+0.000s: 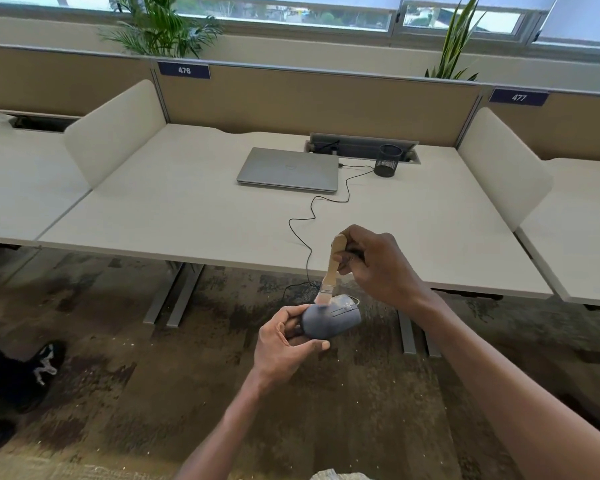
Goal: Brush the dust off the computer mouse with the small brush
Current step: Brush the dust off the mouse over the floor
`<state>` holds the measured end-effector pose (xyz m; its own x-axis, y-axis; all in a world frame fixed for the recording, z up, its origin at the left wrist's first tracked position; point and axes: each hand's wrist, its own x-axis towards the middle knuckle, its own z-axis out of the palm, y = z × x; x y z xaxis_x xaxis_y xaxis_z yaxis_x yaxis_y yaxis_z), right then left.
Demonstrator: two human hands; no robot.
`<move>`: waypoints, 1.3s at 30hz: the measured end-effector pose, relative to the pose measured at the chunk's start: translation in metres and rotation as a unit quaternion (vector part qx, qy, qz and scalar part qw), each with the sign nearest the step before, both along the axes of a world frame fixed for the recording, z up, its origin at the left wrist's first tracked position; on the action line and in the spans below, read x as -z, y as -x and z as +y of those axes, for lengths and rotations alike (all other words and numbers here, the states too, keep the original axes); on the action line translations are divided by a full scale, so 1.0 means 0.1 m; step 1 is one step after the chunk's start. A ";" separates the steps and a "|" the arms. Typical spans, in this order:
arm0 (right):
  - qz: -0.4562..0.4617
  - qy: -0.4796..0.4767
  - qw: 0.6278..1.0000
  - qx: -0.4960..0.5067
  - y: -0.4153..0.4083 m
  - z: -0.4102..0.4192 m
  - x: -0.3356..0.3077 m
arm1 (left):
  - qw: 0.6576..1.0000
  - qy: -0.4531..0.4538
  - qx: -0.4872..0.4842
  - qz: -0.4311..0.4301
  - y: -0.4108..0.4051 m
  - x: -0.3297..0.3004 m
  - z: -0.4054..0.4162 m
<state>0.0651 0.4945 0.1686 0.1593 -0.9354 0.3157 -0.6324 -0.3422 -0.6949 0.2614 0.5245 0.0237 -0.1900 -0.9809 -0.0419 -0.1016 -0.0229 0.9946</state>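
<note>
Pale rectangular desk (187,209) across mid-frame, closed silver laptop (288,169) upper centre, left hand (284,344) fingers clamped on grey oval computer mouse (329,318) lower centre off desk edge, right hand (378,265) fingers pinching small wooden-handled brush (333,268), bristles touching mouse top.

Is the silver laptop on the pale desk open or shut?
Shut. The silver laptop lies flat on the pale desk, lid down with its logo facing up.
</note>
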 end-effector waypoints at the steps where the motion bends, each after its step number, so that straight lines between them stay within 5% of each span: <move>1: -0.003 -0.005 1.000 -0.006 0.01 0.01 0.00 | 1.000 0.001 0.000 0.003 0.00 0.00 -0.01; 24: 0.079 0.042 0.996 0.021 -0.07 0.02 -0.05 | 1.000 0.015 0.004 0.006 0.01 -0.01 0.03; 34: 0.137 -0.043 0.985 0.096 -0.13 -0.24 -0.11 | 0.999 0.031 0.009 0.000 0.04 0.03 0.10; 39: 0.066 -0.064 0.994 0.067 -0.13 -0.23 -0.12 | 1.000 0.022 -0.001 0.013 0.00 0.05 0.08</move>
